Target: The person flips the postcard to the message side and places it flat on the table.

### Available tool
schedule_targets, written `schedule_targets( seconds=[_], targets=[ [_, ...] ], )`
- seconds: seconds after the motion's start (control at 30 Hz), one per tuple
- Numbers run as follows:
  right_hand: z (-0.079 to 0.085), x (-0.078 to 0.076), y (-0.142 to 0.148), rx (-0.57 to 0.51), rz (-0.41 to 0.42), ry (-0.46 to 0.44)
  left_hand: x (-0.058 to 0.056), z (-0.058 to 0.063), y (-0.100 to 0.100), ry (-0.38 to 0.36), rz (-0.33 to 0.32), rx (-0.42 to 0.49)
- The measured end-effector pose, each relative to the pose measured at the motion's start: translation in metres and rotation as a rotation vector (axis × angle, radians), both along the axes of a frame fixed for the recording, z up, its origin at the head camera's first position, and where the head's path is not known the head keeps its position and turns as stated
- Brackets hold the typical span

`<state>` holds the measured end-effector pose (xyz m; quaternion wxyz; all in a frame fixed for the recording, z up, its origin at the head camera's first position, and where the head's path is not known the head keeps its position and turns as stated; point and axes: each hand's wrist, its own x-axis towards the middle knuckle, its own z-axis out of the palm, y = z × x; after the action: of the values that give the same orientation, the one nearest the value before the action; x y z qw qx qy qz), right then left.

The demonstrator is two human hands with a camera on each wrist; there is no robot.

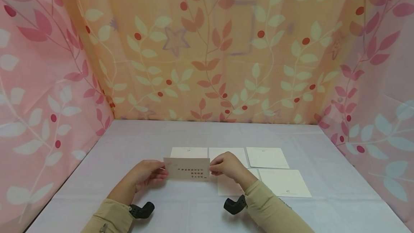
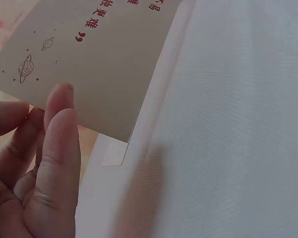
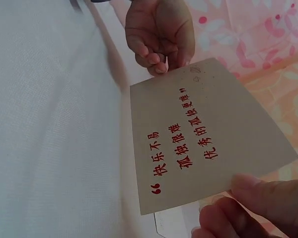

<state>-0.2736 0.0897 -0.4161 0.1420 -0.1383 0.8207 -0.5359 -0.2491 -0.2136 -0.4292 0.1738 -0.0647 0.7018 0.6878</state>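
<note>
A cream card [image 1: 185, 165] with lines of red printed characters is held raised and tilted above the table. My left hand [image 1: 149, 173] pinches its left edge, with the thumb in front in the left wrist view. On the opposite edge, my right hand [image 1: 229, 168] pinches the card [image 3: 213, 124] between thumb and fingers. Small planet drawings show near the left-hand end of the card [image 2: 104, 74]. Behind and to the right lie several pale cards, among them a back-left card [image 1: 189, 151], a back-right card [image 1: 267, 158] and a front-right card [image 1: 286, 184].
A white cloth covers the table [image 1: 145, 136]. A front-middle card [image 1: 229, 187] is partly covered by my right hand and arm. Orange patterned curtain [image 1: 207, 46] hangs behind, pink curtains at both sides. Black devices [image 1: 142, 210] sit at both wrists.
</note>
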Motion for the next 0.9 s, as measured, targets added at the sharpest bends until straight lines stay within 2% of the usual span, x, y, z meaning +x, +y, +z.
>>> schedule_targets(
  seconds=[0.17,0.4,0.9],
  targets=[
    [-0.0003,0.0006,0.0018,0.004,0.033,0.005,0.0005,0.0017,-0.0016,0.023,-0.009,0.011],
    [-0.0014,0.0022,0.0017,-0.048,0.072,-0.026,0.0026,0.0021,-0.0034,0.037,-0.057,-0.001],
    [-0.0038,0.0082,0.0021,-0.058,0.115,0.003,0.0049,0.0013,0.0037,0.042,0.051,-0.16]
  ],
)
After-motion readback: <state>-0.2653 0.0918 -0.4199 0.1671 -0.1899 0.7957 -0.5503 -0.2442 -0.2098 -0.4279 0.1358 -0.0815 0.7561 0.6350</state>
